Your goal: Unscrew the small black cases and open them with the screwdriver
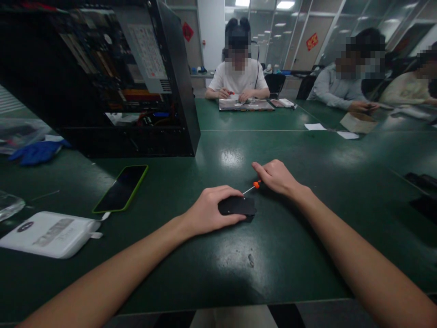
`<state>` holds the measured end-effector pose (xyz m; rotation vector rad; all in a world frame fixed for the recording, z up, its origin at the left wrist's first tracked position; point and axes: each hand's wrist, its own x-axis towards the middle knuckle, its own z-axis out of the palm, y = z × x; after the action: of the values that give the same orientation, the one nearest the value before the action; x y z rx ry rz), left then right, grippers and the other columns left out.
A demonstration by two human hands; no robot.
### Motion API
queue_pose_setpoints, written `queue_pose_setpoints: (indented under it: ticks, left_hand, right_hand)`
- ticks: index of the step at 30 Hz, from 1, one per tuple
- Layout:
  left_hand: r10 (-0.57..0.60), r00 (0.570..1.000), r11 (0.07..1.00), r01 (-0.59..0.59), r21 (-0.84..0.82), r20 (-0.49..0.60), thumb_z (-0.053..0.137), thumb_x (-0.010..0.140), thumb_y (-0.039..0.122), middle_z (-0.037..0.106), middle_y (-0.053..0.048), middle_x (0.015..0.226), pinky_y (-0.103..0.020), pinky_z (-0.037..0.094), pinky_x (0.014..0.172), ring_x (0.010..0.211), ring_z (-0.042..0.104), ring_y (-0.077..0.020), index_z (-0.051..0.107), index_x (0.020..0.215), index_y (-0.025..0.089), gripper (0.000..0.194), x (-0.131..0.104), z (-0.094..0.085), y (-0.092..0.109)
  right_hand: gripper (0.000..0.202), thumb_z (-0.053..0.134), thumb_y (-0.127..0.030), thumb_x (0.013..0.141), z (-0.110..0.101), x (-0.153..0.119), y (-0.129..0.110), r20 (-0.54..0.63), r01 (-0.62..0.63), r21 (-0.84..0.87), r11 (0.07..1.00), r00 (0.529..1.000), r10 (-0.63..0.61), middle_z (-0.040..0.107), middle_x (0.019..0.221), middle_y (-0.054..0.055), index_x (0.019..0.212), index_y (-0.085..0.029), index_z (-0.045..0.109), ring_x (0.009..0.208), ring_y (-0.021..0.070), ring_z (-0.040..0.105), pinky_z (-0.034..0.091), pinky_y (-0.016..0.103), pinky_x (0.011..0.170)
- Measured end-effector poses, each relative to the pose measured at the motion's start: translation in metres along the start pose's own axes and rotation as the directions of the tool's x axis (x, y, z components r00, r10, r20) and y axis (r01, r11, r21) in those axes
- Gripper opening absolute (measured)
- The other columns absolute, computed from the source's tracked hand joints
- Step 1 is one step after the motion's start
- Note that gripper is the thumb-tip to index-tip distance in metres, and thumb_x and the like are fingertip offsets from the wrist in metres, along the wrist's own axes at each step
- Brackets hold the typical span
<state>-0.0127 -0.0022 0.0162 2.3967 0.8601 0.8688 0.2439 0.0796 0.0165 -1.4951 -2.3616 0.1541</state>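
My left hand point(212, 210) is closed around a small black box-shaped part point(239, 206), thumb along its near side and fingers over its far side, holding it low at the green table point(205, 278). In my right hand point(277, 176) is a screwdriver point(256, 184) with an orange handle, mostly hidden by the curled fingers. Its thin metal shaft slants down and left to the far edge of the black part, beside my left fingertips. Whether the tip touches a screw cannot be made out.
An open black computer case point(186, 100) stands at the back left. Nearer lie a phone point(121, 189) with a green edge, a white power bank point(51, 234) and a blue glove point(37, 151). Across the table a person point(239, 75) works over a flat panel point(246, 105); others sit at right.
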Motion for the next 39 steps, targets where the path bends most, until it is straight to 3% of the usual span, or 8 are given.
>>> queue_pose_setpoints:
  ticks: [5,10,13,15,19,23,30,39]
  left_hand:
    - [-0.003,1.0,1.0,0.003,0.004,-0.029,0.086,0.083,0.037,0.077,-0.007,0.115,-0.038,0.056,0.096,0.102,0.074,-0.0243,0.071,0.119,0.019,0.043,-0.001,0.002,-0.001]
    - [-0.016,1.0,1.0,0.017,0.015,-0.022,0.085,0.084,0.038,0.077,-0.007,0.115,-0.037,0.057,0.093,0.102,0.074,-0.0243,0.071,0.12,0.019,0.043,-0.001,0.002,-0.001]
    - [-0.007,0.998,1.0,0.005,0.025,0.07,0.086,0.082,0.037,0.076,-0.009,0.123,-0.038,0.055,0.098,0.109,0.073,-0.0261,0.067,0.131,0.02,0.056,0.002,-0.01,-0.004]
    - [-0.009,0.976,1.0,0.005,0.018,0.219,0.089,0.078,0.04,0.075,-0.009,0.127,-0.035,0.055,0.094,0.11,0.074,-0.0269,0.06,0.142,0.021,0.073,0.004,-0.022,-0.007]
    - [-0.078,0.959,0.997,0.079,0.006,0.274,0.084,0.083,0.045,0.079,-0.008,0.117,-0.031,0.056,0.086,0.102,0.076,-0.0246,0.068,0.132,0.019,0.058,0.006,-0.036,-0.015]
    - [-0.063,0.967,0.998,0.069,-0.012,0.245,0.084,0.083,0.045,0.08,-0.007,0.113,-0.029,0.055,0.083,0.097,0.077,-0.0224,0.069,0.13,0.017,0.057,0.005,-0.033,-0.019]
    - [-0.061,0.992,0.991,0.047,0.125,0.11,0.083,0.084,0.041,0.08,-0.003,0.096,-0.027,0.052,0.07,0.077,0.075,-0.018,0.075,0.118,0.018,0.043,0.003,-0.027,-0.022]
    - [-0.091,0.995,0.988,0.096,0.119,-0.044,0.084,0.083,0.041,0.081,-0.004,0.104,-0.028,0.057,0.075,0.083,0.076,-0.0189,0.075,0.12,0.018,0.045,0.0,-0.016,-0.026]
  right_hand:
    - [0.081,0.022,-0.062,0.109,0.016,0.001,-0.014,0.071,0.022,0.048,0.999,0.997,-0.025,0.059,0.055,0.007,0.051,-0.019,0.058,0.053,0.0147,0.049,0.031,0.032,0.063]
    - [0.081,0.02,-0.063,0.108,0.011,0.0,-0.017,0.074,0.02,0.048,0.999,0.997,-0.024,0.059,0.055,0.007,0.053,-0.018,0.06,0.053,0.0148,0.048,0.031,0.032,0.063]
    - [0.081,0.023,-0.063,0.108,0.002,0.0,-0.014,0.049,0.025,0.009,1.0,0.998,-0.025,0.06,0.058,0.008,0.054,-0.018,0.063,0.057,0.0161,0.051,0.028,0.033,0.064]
    - [0.08,0.023,-0.061,0.109,-0.002,0.0,-0.013,0.009,0.032,-0.053,0.998,0.999,-0.031,0.062,0.06,0.009,0.058,-0.017,0.067,0.059,0.0168,0.052,0.026,0.033,0.064]
    - [0.08,0.022,-0.058,0.11,-0.001,-0.002,-0.02,-0.032,0.072,-0.123,0.99,0.997,-0.076,0.067,0.064,0.009,0.065,-0.017,0.073,0.06,0.0167,0.055,0.025,0.033,0.064]
    - [0.079,0.024,-0.058,0.11,0.004,-0.004,-0.029,-0.029,0.09,-0.118,0.989,0.995,-0.094,0.069,0.065,0.009,0.067,-0.017,0.076,0.06,0.017,0.057,0.024,0.033,0.063]
    - [0.081,0.022,-0.061,0.109,0.003,-0.004,-0.031,-0.132,0.02,-0.161,0.987,0.99,-0.042,0.073,0.068,0.011,0.068,-0.018,0.077,0.064,0.0193,0.063,0.024,0.034,0.063]
    - [0.079,0.025,-0.06,0.109,0.003,-0.005,-0.032,-0.249,-0.069,-0.156,0.985,0.968,0.028,0.074,0.07,0.012,0.07,-0.018,0.08,0.063,0.0198,0.064,0.024,0.033,0.06]
